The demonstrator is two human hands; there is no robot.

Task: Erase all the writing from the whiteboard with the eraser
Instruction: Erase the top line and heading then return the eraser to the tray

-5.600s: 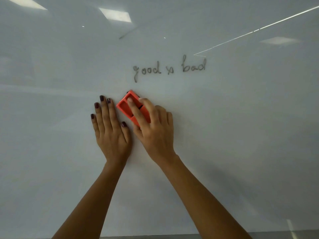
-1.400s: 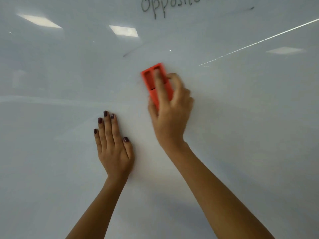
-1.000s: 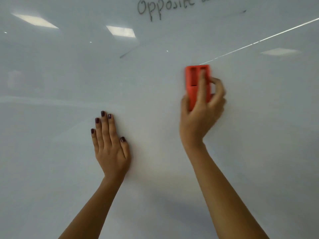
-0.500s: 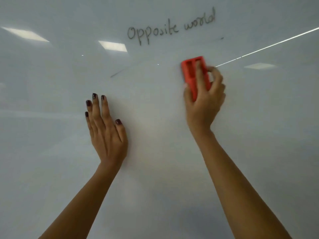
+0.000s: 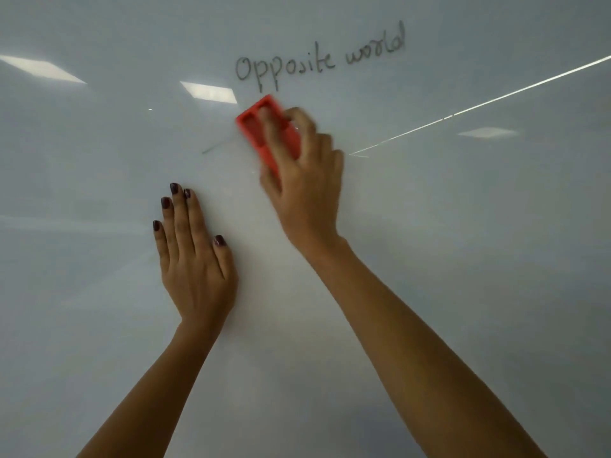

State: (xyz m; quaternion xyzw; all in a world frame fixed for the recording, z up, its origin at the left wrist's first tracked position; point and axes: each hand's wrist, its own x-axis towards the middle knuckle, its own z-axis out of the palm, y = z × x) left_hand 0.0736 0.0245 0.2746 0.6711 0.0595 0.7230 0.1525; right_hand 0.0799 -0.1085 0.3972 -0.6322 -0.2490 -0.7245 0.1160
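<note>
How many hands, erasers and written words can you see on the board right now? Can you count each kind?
Bare hands: 2, left hand flat on the glossy white whiteboard, right hand with its grip on the eraser
Red rectangular plastic eraser: 1
Handwritten dark words: 2, "Opposite" and "world"
Total: 5

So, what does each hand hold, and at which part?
Right hand grips the red eraser by its lower back; left hand holds nothing.
</note>
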